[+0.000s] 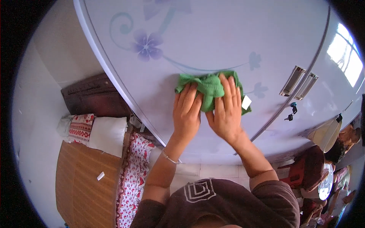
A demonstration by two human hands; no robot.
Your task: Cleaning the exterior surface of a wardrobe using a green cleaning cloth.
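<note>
Both hands press a crumpled green cloth [212, 88] against the pale door of a wardrobe [216, 34] printed with purple flowers and vines. My left hand [186, 109] lies on the cloth's left part, fingers pointing up the door. My right hand [227, 109] rests on its right part, fingers spread a little over the fabric. A small white tag [246, 102] sticks out at the cloth's right edge. The palms and the cloth's underside are hidden. A thin bangle [170, 157] circles my left wrist.
Metal handles [293, 81] and a lock with hanging keys [291, 116] are to the right. A bed with a brown mat [85, 182] and a white pillow [108, 135] stands at the left. Several people sit at the lower right, near a red plastic chair [295, 173].
</note>
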